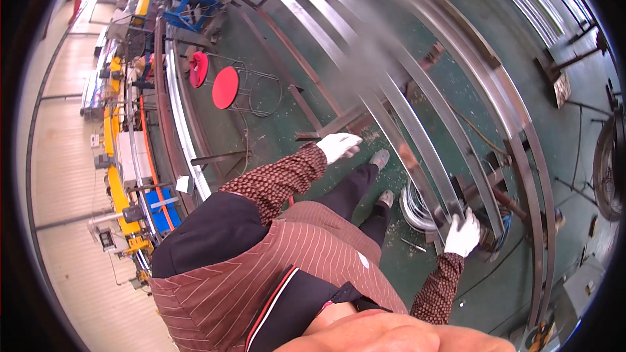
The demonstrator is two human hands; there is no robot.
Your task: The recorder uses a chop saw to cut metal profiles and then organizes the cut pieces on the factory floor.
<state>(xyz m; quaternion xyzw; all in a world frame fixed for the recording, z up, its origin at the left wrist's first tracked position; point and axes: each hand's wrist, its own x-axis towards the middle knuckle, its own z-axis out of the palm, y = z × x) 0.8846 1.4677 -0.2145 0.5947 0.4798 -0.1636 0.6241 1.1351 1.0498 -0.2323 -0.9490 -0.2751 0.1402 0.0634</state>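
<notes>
head: fisheye | head-worn — faces down | torso (313, 244) close — fingers (351, 141), floor (562, 140) farther

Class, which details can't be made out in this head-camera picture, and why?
All in the head view:
Middle stretch of the metal bars: lost in a grey blur.
Far ends of those bars: cut off by the top edge.
Palm of the right hand: hidden by the back of that hand.
Part of the wire coil: hidden behind the bars.
Controls on the yellow machinery: too small.
</notes>
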